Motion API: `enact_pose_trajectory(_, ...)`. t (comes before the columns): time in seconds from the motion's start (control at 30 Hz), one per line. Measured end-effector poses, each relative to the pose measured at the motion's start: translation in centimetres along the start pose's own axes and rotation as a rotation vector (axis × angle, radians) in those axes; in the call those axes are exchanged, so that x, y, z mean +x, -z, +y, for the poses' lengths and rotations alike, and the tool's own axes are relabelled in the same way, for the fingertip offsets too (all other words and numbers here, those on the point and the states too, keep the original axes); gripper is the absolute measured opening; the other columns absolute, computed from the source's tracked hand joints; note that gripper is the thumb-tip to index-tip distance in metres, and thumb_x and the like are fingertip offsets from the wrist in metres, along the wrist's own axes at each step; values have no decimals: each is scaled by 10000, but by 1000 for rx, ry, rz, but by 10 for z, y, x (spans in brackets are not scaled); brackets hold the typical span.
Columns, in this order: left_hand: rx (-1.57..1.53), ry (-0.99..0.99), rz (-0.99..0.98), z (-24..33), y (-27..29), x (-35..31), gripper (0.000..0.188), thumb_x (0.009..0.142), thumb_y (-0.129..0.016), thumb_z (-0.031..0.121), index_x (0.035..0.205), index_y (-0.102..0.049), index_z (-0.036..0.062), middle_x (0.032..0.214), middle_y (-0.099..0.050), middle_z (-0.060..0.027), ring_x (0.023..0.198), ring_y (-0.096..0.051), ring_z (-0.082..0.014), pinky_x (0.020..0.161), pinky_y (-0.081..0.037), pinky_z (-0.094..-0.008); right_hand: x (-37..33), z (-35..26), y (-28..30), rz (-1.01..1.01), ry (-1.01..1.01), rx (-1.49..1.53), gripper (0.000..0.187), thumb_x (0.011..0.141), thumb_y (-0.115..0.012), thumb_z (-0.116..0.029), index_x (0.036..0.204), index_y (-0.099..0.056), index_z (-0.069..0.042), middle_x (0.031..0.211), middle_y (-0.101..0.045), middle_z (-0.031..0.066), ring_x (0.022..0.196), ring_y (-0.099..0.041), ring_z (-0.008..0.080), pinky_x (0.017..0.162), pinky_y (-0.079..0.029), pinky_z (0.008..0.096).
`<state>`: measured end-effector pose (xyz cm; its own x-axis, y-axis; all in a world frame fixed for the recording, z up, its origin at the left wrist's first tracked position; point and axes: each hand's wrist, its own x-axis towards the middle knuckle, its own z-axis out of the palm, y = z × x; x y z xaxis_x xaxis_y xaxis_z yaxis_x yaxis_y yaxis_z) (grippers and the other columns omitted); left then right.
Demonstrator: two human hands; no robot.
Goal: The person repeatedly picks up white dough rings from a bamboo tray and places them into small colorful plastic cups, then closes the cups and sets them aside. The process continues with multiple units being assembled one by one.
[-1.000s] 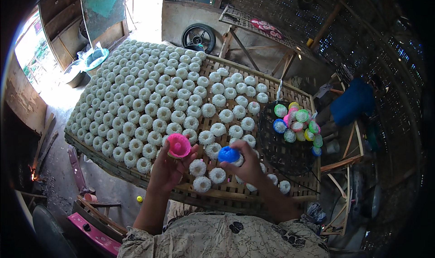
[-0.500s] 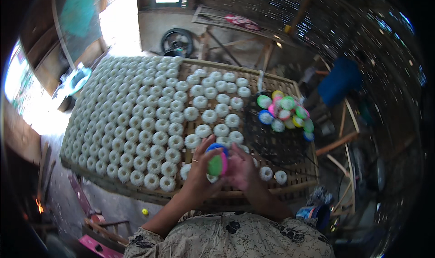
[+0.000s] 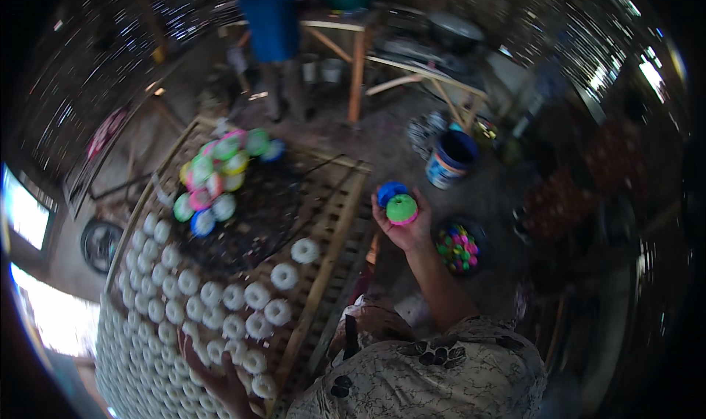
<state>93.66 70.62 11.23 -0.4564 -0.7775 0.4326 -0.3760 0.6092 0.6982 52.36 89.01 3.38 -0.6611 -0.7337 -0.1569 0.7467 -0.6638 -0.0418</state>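
Resting in my right hand are small round plastic cups, a green cup above a pink rim and a blue cup beside it. That hand is raised off the right side of the bamboo rack, its fingers curled up around them. My left hand is over the near part of the rack with fingers spread and nothing in it. Close by are white ring-shaped pieces, set out in rows. A heap of colored cups with white filling sits at the rack's far end.
The heap's dark round mat lies on the rack. On the floor to the right stand a blue bucket and a basin of colorful cups. A person in blue stands at the back near a wooden table.
My view has swung to the right. Both hands held the cups together over the rack; now they are apart, with the cups in the right hand and the left hand open.
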Motion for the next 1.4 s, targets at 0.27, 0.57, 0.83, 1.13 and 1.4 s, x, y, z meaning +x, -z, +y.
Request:
enact_pose_trajectory(0.27, 165, -122, -132, 16, -33, 60, 570, 913, -573, 216, 1403, -357, 20, 1455, -366, -169, 1365, -313, -311, 1128, -208, -459, -137, -86, 286, 856, 519, 280, 545, 887, -342, -546, 1186, -534, -133, 1187, -538, 123, 1083, -518, 334, 865, -470, 524)
enact_pose_trajectory(0.57, 99, -126, -156, 25, -51, 69, 489, 835, -647, 114, 1275, -454, 24, 1417, -416, -182, 1335, -355, -339, 1100, -267, -472, -160, -257, 307, 940, 848, 135, 720, 830, -470, -631, 1386, -385, -181, 1442, -339, 87, 1272, -406, 317, 954, -402, 535)
enact_pose_trajectory(0.83, 97, 20, -65, 31, -34, 58, 428, 757, -701, 10, 1158, -557, 51, 1351, -483, -163, 1267, -448, -338, 1029, -374, -437, 21, -172, 123, 717, 773, -717, 442, 898, -538, -411, 1232, -486, -126, 1210, -494, 91, 938, -550, 234, 765, -484, 390)
enact_pose_trajectory(1.13, 124, 171, 119, 32, 5, 22, 321, 757, -677, -14, 1061, -593, 50, 1338, -501, -159, 1202, -502, -326, 967, -419, -413, 105, 73, -65, -31, -361, -1769, 249, 940, -575, -262, 916, -599, -15, 786, -619, 97, 568, -618, 176, 523, -541, 311)
enact_pose_trajectory(1.4, 137, 327, 388, 21, 38, -35, 210, 794, -620, -7, 998, -613, 43, 1270, -541, -171, 1163, -524, -302, 964, -408, -410, 124, 113, -75, 60, -550, -945, 194, 849, -668, -128, 1011, -595, -51, 894, -662, 110, 799, -672, 244, 664, -584, 394)
